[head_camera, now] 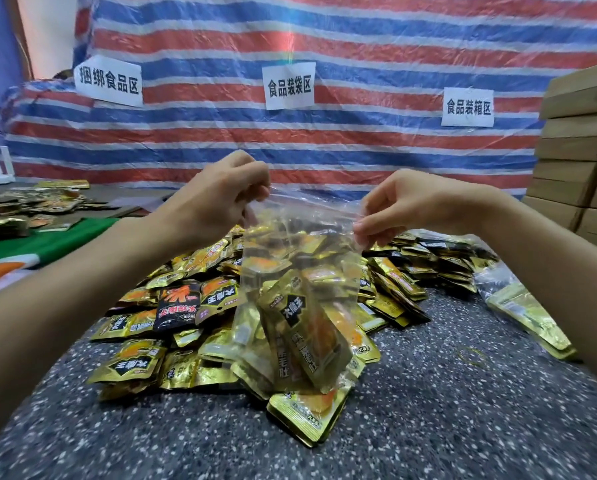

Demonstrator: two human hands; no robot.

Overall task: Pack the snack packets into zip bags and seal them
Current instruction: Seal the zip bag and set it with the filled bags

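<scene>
Your clear zip bag [292,244] hangs upright with its top edge stretched between your left hand [221,199] and right hand [404,206], each pinching a corner. Several gold snack packets [304,330] sit tilted in its lower part. Beneath and behind it, the loose packets [172,306], mostly gold with a few black, lie heaped.

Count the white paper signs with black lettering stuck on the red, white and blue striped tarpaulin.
3. The left sign is at the upper left of the tarpaulin, the centre sign in the middle, the right sign lower, near the stacked cardboard boxes. None appears hidden.
</scene>
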